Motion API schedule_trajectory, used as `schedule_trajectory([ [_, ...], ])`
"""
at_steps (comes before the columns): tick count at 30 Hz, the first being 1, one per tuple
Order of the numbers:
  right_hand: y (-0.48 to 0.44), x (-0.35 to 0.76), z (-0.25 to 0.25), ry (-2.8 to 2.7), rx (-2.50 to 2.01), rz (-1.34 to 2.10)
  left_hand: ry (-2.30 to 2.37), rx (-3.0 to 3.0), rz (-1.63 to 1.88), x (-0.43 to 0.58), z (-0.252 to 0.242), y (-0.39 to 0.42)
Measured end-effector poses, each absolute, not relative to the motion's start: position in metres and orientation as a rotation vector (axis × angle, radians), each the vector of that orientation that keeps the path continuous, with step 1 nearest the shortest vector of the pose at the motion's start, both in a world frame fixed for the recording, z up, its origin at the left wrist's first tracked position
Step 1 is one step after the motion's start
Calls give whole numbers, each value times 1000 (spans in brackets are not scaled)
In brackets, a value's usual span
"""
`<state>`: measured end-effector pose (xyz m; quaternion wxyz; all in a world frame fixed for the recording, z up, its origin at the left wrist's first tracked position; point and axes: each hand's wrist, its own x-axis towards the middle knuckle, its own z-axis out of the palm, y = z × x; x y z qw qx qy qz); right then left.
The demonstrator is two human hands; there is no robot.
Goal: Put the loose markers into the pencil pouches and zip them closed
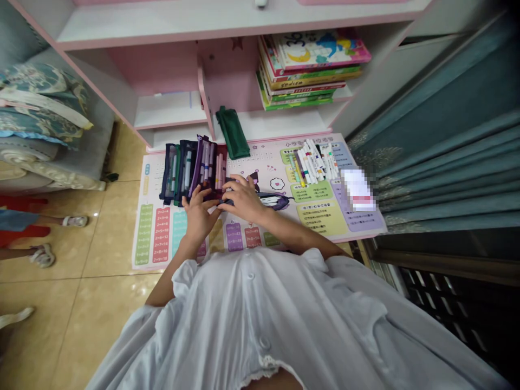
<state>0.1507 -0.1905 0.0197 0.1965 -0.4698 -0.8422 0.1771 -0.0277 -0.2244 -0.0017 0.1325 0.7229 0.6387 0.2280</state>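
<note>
A dark mesh pencil case (278, 201) with white markers inside lies across the desk mat in front of me. At its left end my right hand (245, 200) has its fingers curled down onto the case, covering part of it. Close beside, my left hand (200, 214) pinches at the same end, thumb toward the right hand; the exact grip is partly hidden. Just beyond my hands lie several filled mesh pencil cases in a row: a dark blue and green pair (172, 172), a navy one (187, 168), a purple one (206, 162) and a dark red one with pink markers (220, 169).
A green pencil case (233, 132) leans at the shelf edge. Loose white markers (312, 161) lie in a pile on the printed desk mat (320, 216), near a phone with a bright screen (357, 189). Books (309, 70) are stacked on the shelf. Curtains (439, 157) hang at right.
</note>
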Motion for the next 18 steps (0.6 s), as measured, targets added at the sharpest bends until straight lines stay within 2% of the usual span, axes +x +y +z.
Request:
schedule_trajectory([
  [9,-192,144,18,-2266,-1336,612,1829,2148,666,-26,0,-225],
  [18,-202,153,19,-2168,-1408,571,1829,2138,680,-27,3,-226],
])
